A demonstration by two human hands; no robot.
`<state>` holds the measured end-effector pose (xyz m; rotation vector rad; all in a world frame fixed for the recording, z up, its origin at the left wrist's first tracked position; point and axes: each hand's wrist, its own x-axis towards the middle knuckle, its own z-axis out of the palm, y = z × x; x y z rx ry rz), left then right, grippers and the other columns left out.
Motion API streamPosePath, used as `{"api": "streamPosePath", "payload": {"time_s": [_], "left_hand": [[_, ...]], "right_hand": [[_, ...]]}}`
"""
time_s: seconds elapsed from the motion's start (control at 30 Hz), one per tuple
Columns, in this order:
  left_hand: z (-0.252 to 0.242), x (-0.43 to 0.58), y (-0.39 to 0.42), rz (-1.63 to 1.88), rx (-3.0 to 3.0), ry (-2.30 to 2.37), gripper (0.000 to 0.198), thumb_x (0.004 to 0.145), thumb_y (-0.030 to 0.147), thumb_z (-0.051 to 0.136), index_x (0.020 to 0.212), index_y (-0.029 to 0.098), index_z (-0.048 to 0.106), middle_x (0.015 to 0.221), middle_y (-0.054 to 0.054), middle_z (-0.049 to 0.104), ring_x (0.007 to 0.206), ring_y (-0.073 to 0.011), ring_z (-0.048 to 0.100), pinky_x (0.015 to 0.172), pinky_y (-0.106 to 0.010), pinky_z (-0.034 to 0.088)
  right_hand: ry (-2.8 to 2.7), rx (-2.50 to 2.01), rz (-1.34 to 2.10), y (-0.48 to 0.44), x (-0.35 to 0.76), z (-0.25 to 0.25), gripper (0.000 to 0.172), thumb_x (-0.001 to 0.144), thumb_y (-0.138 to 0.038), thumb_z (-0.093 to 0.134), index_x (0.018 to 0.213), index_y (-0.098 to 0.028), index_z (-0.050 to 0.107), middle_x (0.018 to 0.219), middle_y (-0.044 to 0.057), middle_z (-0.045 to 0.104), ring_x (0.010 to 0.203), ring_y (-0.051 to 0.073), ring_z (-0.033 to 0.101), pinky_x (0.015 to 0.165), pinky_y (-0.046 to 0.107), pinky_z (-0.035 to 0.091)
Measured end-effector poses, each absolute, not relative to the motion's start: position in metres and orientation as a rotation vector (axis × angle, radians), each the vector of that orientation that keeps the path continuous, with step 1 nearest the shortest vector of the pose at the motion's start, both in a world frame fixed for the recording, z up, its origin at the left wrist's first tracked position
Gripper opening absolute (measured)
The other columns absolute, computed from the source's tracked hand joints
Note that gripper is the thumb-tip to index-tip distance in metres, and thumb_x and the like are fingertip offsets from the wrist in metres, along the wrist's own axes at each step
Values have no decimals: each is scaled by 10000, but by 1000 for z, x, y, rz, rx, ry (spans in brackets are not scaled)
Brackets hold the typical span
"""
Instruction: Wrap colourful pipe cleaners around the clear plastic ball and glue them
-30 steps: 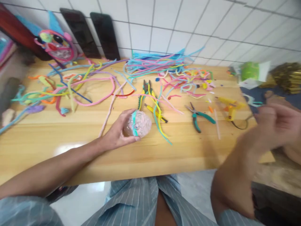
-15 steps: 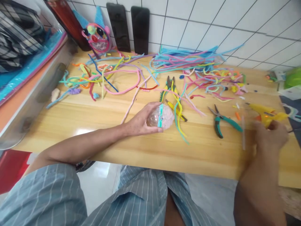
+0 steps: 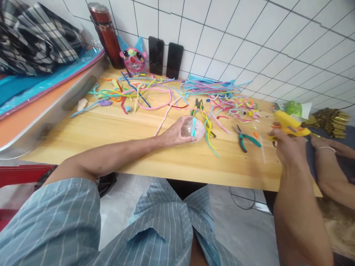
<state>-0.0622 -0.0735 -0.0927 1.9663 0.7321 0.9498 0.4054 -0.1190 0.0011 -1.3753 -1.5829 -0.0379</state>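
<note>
My left hand (image 3: 174,135) rests on the wooden table (image 3: 116,129), fingers wrapped round a clear ball (image 3: 194,128) covered in pink fuzzy wire with a teal band. My right hand (image 3: 287,147) is at the table's right end, closed on a yellow glue gun (image 3: 290,125) lifted above the surface. Green-handled pliers (image 3: 245,138) lie between the two hands. Yellow-and-green cutters (image 3: 198,107) lie just behind the ball among loose pipe cleaners (image 3: 155,94).
A clown-face craft (image 3: 133,59), a red flask (image 3: 107,35) and two dark phones (image 3: 165,57) stand against the tiled wall. A silver case (image 3: 41,118) with checked cloth sits at the left. Another person's arm (image 3: 330,162) lies at the right edge.
My right hand has reached the yellow glue gun, gripped it and lifted it off the table. The view has pulled back and turned left. My left hand still holds the ball.
</note>
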Motion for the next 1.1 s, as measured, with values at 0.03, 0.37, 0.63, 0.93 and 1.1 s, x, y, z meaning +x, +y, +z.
{"api": "streamPosePath", "payload": {"time_s": [0.03, 0.37, 0.63, 0.93, 1.1], "left_hand": [[-93, -63, -73, 947, 1970, 728, 1067, 838, 655, 904, 1657, 141, 451, 1673, -254, 566, 1589, -405, 599, 1387, -604, 466], [-71, -65, -86, 839, 1941, 748, 955, 934, 587, 855, 1710, 226, 433, 1712, -194, 542, 1615, -378, 569, 1381, -592, 476], [-81, -41, -80, 912, 2099, 617, 934, 950, 524, 850, 1733, 299, 394, 1746, -182, 496, 1681, -390, 478, 1424, -646, 411], [-93, -46, -82, 1022, 2116, 535, 996, 944, 524, 890, 1759, 330, 352, 1729, -181, 513, 1648, -380, 526, 1392, -617, 468], [-86, -46, -86, 989, 2114, 585, 980, 955, 615, 861, 1765, 352, 375, 1734, -162, 544, 1656, -400, 512, 1391, -647, 461]], "right_hand": [[-1593, -1384, -22, -121, 396, -1, 374, 852, -496, 874, 709, -232, 651, 580, -47, 575, 527, 114, 564, 544, 305, 466], [-1962, -1058, -139, -136, 302, 2, 379, 925, -296, 903, 1294, -294, 819, 1183, 114, 880, 1014, 286, 818, 946, 482, 641], [-2165, -863, -196, -129, 296, -33, 426, 1086, -314, 661, 1503, -365, 730, 968, 56, 816, 877, 292, 743, 854, 477, 598], [-2296, -874, -234, -146, 292, -23, 537, 1181, -449, 471, 1694, -341, 586, 938, 66, 781, 881, 291, 740, 871, 499, 600], [-2317, -992, -104, -156, 293, -19, 607, 1168, -407, 465, 1775, -408, 482, 940, 92, 798, 896, 359, 756, 920, 620, 621]]}}
